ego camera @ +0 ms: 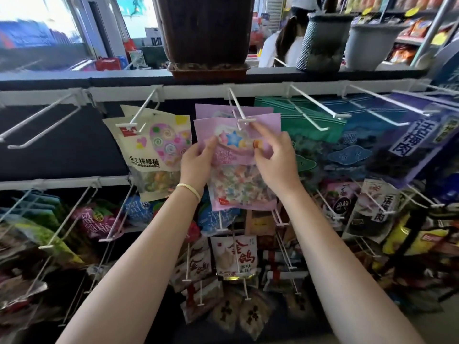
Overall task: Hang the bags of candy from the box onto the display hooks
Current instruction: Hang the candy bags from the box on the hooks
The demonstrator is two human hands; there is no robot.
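Both hands, left hand [198, 157] and right hand [275, 160], pinch the pink candy bag [236, 170] at its sides just under the white display hook [242, 115], where another pink bag [223, 111] already hangs, so this one seems not yet threaded on.

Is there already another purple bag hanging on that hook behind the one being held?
Yes: a second purple bag hangs on the hook directly behind the purple bag that the left hand and right hand hold.

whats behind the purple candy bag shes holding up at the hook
Another purple bag of the same kind hangs behind the front purple bag on the white hook. Only its top edge shows; the rest is covered.
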